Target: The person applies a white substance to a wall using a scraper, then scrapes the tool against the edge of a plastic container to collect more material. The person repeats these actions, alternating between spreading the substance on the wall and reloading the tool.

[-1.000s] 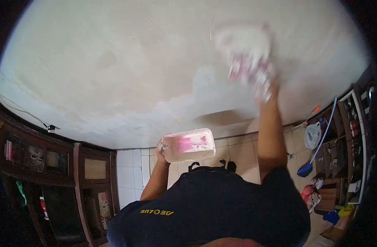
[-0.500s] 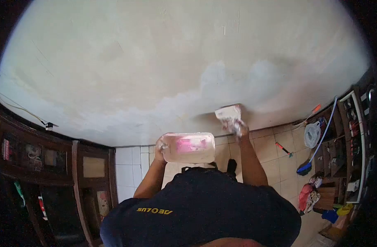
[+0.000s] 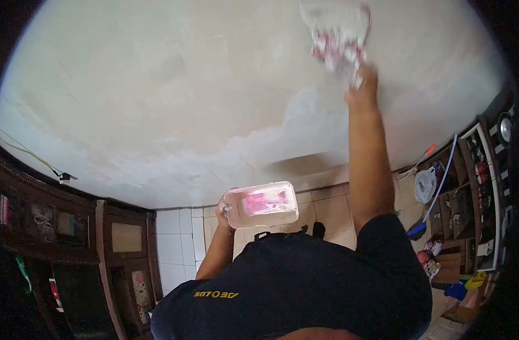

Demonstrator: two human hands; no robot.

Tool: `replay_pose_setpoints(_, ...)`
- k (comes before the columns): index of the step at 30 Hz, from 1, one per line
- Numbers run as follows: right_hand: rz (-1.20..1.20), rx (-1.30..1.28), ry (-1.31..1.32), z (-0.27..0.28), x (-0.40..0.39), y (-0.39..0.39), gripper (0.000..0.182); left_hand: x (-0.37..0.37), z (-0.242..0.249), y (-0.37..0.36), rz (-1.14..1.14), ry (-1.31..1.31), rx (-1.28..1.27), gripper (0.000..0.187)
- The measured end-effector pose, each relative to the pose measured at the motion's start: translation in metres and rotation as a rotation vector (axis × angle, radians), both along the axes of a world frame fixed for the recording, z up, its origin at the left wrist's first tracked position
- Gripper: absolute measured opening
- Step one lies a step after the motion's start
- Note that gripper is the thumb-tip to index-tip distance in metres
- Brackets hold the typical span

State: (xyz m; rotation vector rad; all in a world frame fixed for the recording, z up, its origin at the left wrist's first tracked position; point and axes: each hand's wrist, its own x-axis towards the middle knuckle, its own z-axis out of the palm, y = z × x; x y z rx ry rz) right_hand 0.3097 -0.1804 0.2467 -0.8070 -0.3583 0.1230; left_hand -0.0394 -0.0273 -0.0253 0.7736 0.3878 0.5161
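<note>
A whitish rectangular tub (image 3: 234,214) with pink and white paste inside is held at its left end by my left hand (image 3: 223,211), just in front of my dark shirt. My right hand (image 3: 362,84) is stretched far up over the wall, its fingers closed on a paste-smeared putty knife (image 3: 338,28) with a wide pale blade. The blade lies at or close to the wall (image 3: 231,85); whether it touches cannot be made out. Whiter patches of paste cover the lower part of the wall.
Dark wooden cabinets (image 3: 102,238) stand on the left. On the right are a shelf rack (image 3: 469,212) with many items, a blue broom (image 3: 418,229), a white plastic bag (image 3: 424,186) and colourful cloths (image 3: 455,290). A cable (image 3: 30,152) hangs at the wall's left.
My right hand has moved far up the wall with the putty knife, and the arm is now stretched out. The tub in my left hand has shifted slightly and tilted a little.
</note>
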Motion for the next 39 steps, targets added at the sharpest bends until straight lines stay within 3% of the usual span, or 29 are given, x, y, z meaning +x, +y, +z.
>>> replay_pose_setpoints(1,-0.013,0.038,0.083,-0.03,-0.01,-0.001,0.032,0.0,-0.003,0.0,0.004,0.002,-0.001,0.065)
replay_pose_setpoints(3,-0.116,-0.217,0.327,-0.13,-0.005,-0.002,0.03,-0.003,-0.013,0.002,0.026,0.038,-0.081,0.066)
replay_pose_setpoints(5,0.037,-0.225,0.373,-0.264,-0.009,-0.015,0.03,-0.006,-0.018,0.003,0.01,0.022,-0.083,0.067)
replay_pose_setpoints(7,0.08,-0.254,0.486,-0.32,-0.045,-0.035,0.032,-0.006,-0.02,0.006,-0.007,0.003,-0.081,0.067)
replay_pose_setpoints(9,0.293,-0.103,0.538,-0.312,-0.079,-0.058,0.037,-0.003,-0.018,0.008,-0.01,0.039,-0.009,0.071)
replay_pose_setpoints(12,0.421,-0.151,0.409,-0.264,-0.083,-0.069,0.039,0.002,-0.012,0.006,-0.045,-0.008,0.114,0.074)
replay_pose_setpoints(14,0.175,-0.094,0.178,-0.239,-0.042,-0.058,0.042,0.003,-0.011,0.004,-0.046,-0.022,0.093,0.074)
replay_pose_setpoints(15,0.195,-0.009,0.169,-0.171,-0.03,-0.055,0.044,0.001,-0.011,0.003,-0.039,-0.034,0.075,0.075)
replay_pose_setpoints(16,0.1,0.237,0.211,-0.136,-0.01,-0.052,0.044,0.0,-0.012,0.003,-0.041,-0.03,0.069,0.075)
replay_pose_setpoints(17,0.099,0.232,0.214,-0.097,0.014,-0.054,0.044,0.0,-0.015,0.003,-0.048,-0.049,0.044,0.073)
replay_pose_setpoints(19,0.432,0.229,-0.401,-0.042,0.049,-0.061,0.039,0.0,-0.019,0.001,-0.046,-0.073,0.016,0.071)
replay_pose_setpoints(20,0.441,0.228,-0.397,-0.043,0.045,-0.055,0.039,-0.002,-0.02,-0.001,-0.025,-0.048,-0.019,0.069)
replay_pose_setpoints(22,-0.045,0.048,0.199,-0.05,0.039,-0.036,0.038,-0.004,-0.025,0.0,-0.005,-0.023,-0.048,0.066)
replay_pose_setpoints(24,-0.182,-0.186,0.378,-0.118,0.037,-0.032,0.04,-0.005,-0.032,0.002,-0.015,-0.049,-0.06,0.058)
replay_pose_setpoints(25,-0.134,-0.159,0.433,-0.178,0.034,-0.033,0.042,-0.003,-0.029,0.003,-0.013,-0.054,-0.058,0.058)
replay_pose_setpoints(26,-0.098,-0.301,0.385,-0.201,0.002,-0.04,0.042,-0.004,-0.025,0.002,-0.021,-0.021,-0.073,0.055)
replay_pose_setpoints(27,-0.08,-0.254,0.405,-0.289,0.003,-0.049,0.039,-0.003,-0.022,0.003,-0.029,0.01,-0.088,0.053)
replay_pose_setpoints(28,-0.103,-0.245,0.588,-0.31,-0.02,-0.05,0.033,0.001,-0.023,0.004,-0.024,0.001,-0.089,0.053)
replay_pose_setpoints(30,0.301,-0.206,0.576,-0.368,-0.047,-0.079,0.038,-0.003,-0.024,0.006,-0.056,0.025,-0.164,0.047)
replay_pose_setpoints(32,0.291,-0.189,0.669,-0.365,-0.077,-0.092,0.04,-0.004,-0.02,0.006,-0.061,0.06,-0.134,0.046)
replay_pose_setpoints(33,0.286,-0.173,0.747,-0.354,-0.082,-0.092,0.043,0.001,-0.017,0.008,-0.06,0.08,-0.102,0.045)
replay_pose_setpoints(34,0.283,-0.169,0.738,-0.309,-0.088,-0.089,0.043,0.004,-0.015,0.008,-0.065,0.072,-0.098,0.045)
replay_pose_setpoints(36,0.368,-0.154,0.3,-0.204,-0.094,-0.076,0.036,0.004,-0.013,0.005,-0.076,0.019,-0.033,0.046)
replay_pose_setpoints(37,0.39,-0.128,0.23,-0.196,-0.066,-0.068,0.042,0.002,-0.018,0.006,-0.08,0.024,-0.038,0.046)
replay_pose_setpoints(38,0.356,-0.21,0.158,-0.108,-0.066,-0.059,0.044,0.0,-0.027,0.008,-0.06,0.021,-0.095,0.046)
replay_pose_setpoints(39,0.284,-0.063,0.007,-0.089,-0.051,-0.046,0.046,-0.002,-0.033,0.009,-0.04,0.02,-0.152,0.047)
